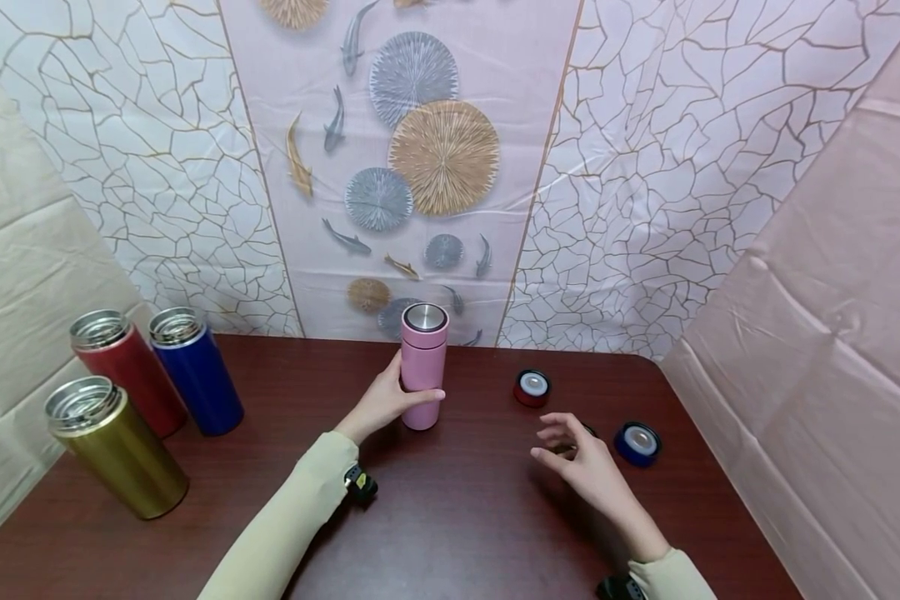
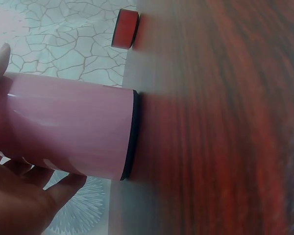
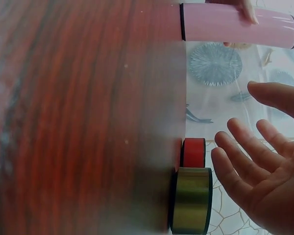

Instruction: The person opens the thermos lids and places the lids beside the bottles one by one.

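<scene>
A pink vacuum flask (image 1: 424, 367) with its lid on stands upright at the back middle of the table. My left hand (image 1: 381, 406) grips its lower body, thumb across the front; the left wrist view shows the flask's dark base edge close to the wood. Over the right side of the table hovers my right hand (image 1: 591, 468), fingers spread and loosely bent, holding nothing. A gold lid (image 3: 192, 200) lies just beneath it, mostly hidden by the hand in the head view. Behind that is a red lid (image 1: 532, 387), and a blue lid (image 1: 638, 443) sits to the right.
At the left stand three lidless flasks: a red one (image 1: 138, 379), a blue one (image 1: 198, 379) and a gold one (image 1: 123, 458). The dark wooden table (image 1: 450, 533) ends at a patterned cloth backdrop (image 1: 615, 275), with plain cloth along both sides.
</scene>
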Demonstrator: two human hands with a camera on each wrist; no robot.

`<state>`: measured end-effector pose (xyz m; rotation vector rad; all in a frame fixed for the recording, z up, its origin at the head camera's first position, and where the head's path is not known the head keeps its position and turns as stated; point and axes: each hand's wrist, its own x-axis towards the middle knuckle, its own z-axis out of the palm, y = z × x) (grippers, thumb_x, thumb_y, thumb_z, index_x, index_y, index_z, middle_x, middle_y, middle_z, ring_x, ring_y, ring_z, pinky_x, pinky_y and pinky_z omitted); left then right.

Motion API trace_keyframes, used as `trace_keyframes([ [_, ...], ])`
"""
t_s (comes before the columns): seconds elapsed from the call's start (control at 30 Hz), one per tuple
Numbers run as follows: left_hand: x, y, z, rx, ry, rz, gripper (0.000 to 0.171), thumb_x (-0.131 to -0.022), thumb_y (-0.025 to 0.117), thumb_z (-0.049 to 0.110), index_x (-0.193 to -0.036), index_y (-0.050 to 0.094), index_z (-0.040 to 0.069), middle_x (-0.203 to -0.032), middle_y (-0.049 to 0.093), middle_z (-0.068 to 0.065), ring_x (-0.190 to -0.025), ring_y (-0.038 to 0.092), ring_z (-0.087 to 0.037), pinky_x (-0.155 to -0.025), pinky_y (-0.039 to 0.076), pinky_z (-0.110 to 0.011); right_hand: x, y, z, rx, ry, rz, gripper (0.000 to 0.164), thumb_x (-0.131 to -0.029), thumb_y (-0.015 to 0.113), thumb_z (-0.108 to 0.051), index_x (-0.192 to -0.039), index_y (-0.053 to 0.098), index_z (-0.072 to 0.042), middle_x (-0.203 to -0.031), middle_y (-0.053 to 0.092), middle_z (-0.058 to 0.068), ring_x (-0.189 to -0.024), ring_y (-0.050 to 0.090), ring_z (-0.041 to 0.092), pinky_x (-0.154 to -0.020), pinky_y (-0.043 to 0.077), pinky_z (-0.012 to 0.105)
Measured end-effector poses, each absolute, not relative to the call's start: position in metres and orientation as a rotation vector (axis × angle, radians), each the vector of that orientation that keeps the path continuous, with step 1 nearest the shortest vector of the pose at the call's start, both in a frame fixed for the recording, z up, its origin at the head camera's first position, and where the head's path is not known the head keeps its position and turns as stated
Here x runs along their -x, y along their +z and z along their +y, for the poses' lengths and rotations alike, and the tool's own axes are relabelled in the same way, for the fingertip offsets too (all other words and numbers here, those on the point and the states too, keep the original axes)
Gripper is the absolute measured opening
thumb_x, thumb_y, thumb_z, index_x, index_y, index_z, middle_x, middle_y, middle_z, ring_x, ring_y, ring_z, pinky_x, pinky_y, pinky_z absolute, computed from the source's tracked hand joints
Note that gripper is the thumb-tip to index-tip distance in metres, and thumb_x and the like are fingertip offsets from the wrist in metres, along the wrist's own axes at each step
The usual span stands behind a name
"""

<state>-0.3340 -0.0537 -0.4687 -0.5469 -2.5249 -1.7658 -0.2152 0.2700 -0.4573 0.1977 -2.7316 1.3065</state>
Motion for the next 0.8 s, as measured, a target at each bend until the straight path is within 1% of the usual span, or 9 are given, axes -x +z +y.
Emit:
trace_keyframes([
  [0.2,0.334,-0.471,-0.053,0.535,-1.786,-2.503,0.099,-0.074,0.088,0.048,-0.153,0.034,0.022,-0.132,0.06,-0.003,-0.122,0.057,-0.022,-0.105,0.042,-0.047,0.215,-0.457,0.269,-0.211,1.317,-2.734,0.044,-0.089,0.078,-0.016,-0.128,0.057,-0.015,-0.114,0.07,0.01,-0.102,0.066,0.026,-0.083,0.052,0.035],
  [0.5,0.329,-0.473,-0.053,0.538,-1.809,-2.463,0.089,-0.072,0.089,0.048,-0.145,0.043,0.024,-0.126,0.063,-0.002,-0.116,0.06,-0.021,-0.101,0.045,-0.048,0.215,-0.458,0.269,-0.218,1.306,-2.742,0.044,-0.089,0.078,-0.016,-0.128,0.058,-0.015,-0.113,0.07,0.009,-0.101,0.066,0.024,-0.083,0.053,0.035],
  [0.63,0.326,-0.473,-0.053,0.533,-1.792,-2.471,0.09,-0.072,0.089,0.049,-0.145,0.042,0.027,-0.127,0.063,-0.001,-0.116,0.06,-0.021,-0.101,0.045,-0.047,0.215,-0.457,0.269,-0.216,1.298,-2.747,0.043,-0.089,0.078,-0.017,-0.128,0.058,-0.015,-0.113,0.07,0.009,-0.101,0.066,0.022,-0.083,0.053,0.037],
  [0.8,0.317,-0.472,-0.056,0.547,-1.777,-2.488,0.092,-0.073,0.089,0.046,-0.148,0.04,0.026,-0.129,0.062,-0.002,-0.118,0.06,-0.021,-0.101,0.045,-0.047,0.216,-0.458,0.269,-0.225,1.298,-2.75,0.043,-0.089,0.078,-0.017,-0.128,0.058,-0.014,-0.113,0.07,0.009,-0.1,0.066,0.021,-0.084,0.053,0.037],
])
